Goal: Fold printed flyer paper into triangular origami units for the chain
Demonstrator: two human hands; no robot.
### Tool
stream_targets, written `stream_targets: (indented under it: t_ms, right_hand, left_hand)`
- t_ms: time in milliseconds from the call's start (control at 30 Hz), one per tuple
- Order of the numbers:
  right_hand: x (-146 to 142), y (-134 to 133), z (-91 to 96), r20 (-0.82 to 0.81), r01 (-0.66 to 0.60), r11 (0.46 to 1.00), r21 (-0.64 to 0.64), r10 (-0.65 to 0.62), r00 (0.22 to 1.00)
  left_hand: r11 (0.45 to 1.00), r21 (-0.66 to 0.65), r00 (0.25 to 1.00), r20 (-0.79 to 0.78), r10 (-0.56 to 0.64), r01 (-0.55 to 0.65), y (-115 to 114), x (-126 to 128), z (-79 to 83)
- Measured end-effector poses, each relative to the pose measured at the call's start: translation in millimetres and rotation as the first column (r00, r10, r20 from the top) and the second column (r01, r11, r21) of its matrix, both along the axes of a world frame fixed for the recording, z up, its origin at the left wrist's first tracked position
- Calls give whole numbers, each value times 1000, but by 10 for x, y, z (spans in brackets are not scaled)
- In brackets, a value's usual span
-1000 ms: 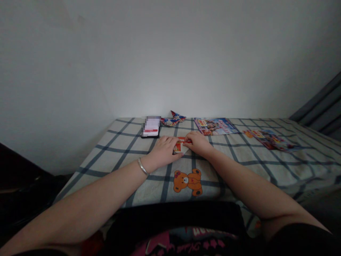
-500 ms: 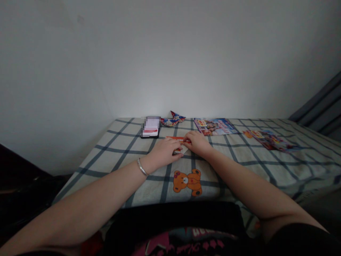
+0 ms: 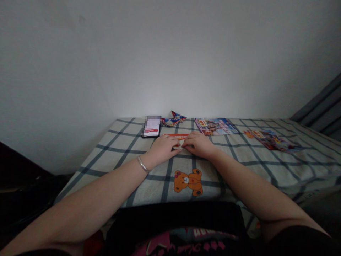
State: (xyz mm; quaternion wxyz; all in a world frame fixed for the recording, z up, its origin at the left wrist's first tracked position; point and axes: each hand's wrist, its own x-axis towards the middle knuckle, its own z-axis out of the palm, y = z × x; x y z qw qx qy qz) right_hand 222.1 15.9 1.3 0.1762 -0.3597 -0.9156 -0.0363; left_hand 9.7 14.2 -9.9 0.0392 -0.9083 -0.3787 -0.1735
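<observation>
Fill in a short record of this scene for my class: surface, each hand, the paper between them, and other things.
Surface: checked cloth with a printed bear
Left hand: fingers on the paper; bracelet at the wrist
Right hand: fingers at the paper's other side
Paper: red and white, partly hidden by the hands
Phone: screen lit, beyond the left hand
Folded wrapper: patterned, right of the phone
Leaflets: two, flat, farther right
</observation>
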Motion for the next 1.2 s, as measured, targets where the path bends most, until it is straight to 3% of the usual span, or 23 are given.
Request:
stream_targets:
  t_ms: [133,267,567,867,1200]
  right_hand:
    - [-11,-23,12,20,-91,996,-22,91,996]
    - [-1,-26,3,-9,-85,995,-43,85,996]
    - [63,19,22,56,135,991,0,-135,989]
    - [223,139,46,135,439,894,90,-448,884]
    - [226,125,17,106,472,876,100,-481,870]
  left_hand:
    - [1000,-27,1000,16,-10,10,5,-1,13]
    - [998,-45,998,34,-49,50,38,-18,-16]
    - [999,-37,999,26,-39,40,1,-15,0]
    - [998,-37,999,10,-52,53,1,-25,6]
    - [997,-10,997,-1,-80,80,-22,-47,10]
